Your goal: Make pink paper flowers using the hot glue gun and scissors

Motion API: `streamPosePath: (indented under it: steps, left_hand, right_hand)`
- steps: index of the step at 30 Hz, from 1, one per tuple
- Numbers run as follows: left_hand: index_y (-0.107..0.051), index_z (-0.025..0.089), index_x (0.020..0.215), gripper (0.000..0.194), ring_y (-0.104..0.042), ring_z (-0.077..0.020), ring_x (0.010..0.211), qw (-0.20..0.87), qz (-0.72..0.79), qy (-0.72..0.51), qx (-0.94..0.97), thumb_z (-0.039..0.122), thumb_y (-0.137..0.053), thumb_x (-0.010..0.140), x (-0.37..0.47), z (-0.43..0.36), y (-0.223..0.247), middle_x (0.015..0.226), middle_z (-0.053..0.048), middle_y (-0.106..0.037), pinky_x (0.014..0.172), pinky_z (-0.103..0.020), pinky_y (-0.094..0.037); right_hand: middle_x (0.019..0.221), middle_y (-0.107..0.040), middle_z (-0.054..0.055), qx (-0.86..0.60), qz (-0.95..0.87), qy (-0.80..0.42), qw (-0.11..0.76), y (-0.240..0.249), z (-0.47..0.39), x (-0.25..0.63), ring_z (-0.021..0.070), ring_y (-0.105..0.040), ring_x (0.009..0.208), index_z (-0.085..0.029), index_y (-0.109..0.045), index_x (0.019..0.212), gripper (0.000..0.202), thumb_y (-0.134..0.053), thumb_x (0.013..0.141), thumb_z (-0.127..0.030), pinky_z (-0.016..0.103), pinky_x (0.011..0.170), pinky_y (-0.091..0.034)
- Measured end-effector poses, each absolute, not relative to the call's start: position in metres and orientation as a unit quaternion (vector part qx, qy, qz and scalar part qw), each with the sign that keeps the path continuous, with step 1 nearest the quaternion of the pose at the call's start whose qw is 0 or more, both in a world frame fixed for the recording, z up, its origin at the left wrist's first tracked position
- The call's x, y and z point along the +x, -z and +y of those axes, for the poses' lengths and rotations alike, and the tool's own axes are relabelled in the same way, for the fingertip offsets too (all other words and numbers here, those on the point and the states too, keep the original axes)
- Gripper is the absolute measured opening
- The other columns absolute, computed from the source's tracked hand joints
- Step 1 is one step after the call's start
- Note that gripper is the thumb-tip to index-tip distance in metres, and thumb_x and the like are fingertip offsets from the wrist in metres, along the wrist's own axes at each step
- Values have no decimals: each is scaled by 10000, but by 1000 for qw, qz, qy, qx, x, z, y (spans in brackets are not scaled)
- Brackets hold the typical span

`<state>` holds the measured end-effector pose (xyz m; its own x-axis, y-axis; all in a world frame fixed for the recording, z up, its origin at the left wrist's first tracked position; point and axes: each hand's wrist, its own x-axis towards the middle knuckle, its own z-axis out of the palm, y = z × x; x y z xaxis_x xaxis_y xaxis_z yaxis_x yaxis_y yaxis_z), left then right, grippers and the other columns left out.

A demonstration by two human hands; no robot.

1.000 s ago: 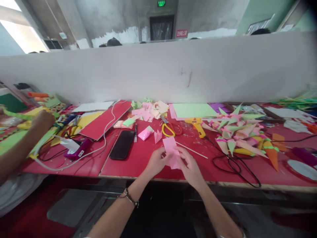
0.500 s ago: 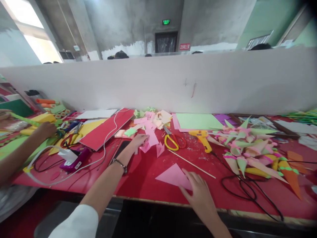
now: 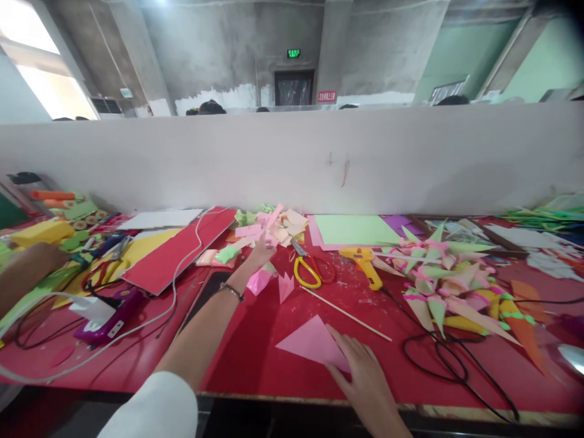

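My left hand [image 3: 263, 252] reaches to the front of a heap of pink and cream paper scraps [image 3: 292, 224]. Its fingers are closed around a pink paper scrap [image 3: 274, 215] that sticks up over the heap; the exact grip is partly hidden. Below that wrist are a folded pink paper piece [image 3: 258, 281] and a smaller pointed pink one [image 3: 286, 287]. On the red tabletop nearer me, my right hand [image 3: 358, 364] holds the right side of a pink paper triangle [image 3: 308, 344], with thumb and fingers at its edge.
Yellow-and-red scissors [image 3: 308, 272], a thin stick [image 3: 347, 313] and a yellow glue gun [image 3: 365, 263] lie mid-table. Folded paper flowers [image 3: 449, 274] and a looped black cord [image 3: 438, 359] are on the right. Left are a purple power strip [image 3: 112, 319], a phone [image 3: 205, 298] and another person's arm [image 3: 31, 271].
My left hand has moved away from me to the scrap heap, carrying the pink scrap off the folded pieces. My right hand stays on the triangle. The view has shifted slightly.
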<state>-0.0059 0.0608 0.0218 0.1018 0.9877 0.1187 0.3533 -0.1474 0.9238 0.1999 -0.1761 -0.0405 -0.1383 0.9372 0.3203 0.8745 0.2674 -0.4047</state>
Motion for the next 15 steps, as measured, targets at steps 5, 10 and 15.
streamPosePath:
  steps: [5, 10, 15]
  left_hand:
    - [-473, 184, 1152, 559, -511, -133, 925, 352, 466, -343, 736, -18, -383, 638, -9, -23, -29, 1057, -63, -555, 844, -306, -413]
    - [-325, 267, 1285, 611, -331, -157, 1207, 225, 289, -110, 924, 88, -402, 706, -16, -107, -42, 1304, -24, -418, 1018, -353, -251]
    - [-152, 269, 1351, 803, -164, -219, 1299, 120, 306, -28, 944, 428, -548, 671, -26, -141, -22, 1399, -35, -268, 1053, -459, -72]
  right_hand:
    - [1078, -605, 69, -619, -729, -124, 264, 32, -176, 198, 229, -552, 966, -201, -511, 1135, 376, -449, 769, -264, 388, 840, -423]
    - [957, -626, 70, -613, -706, -180, 304, 24, -174, 200, 222, -553, 907, -203, -566, 973, 265, -442, 740, -222, 370, 807, -418]
    - [809, -615, 17, -545, -756, -221, 288, 0, -167, 193, 175, -560, 826, -211, -546, 744, 191, -411, 668, -99, 369, 843, -364]
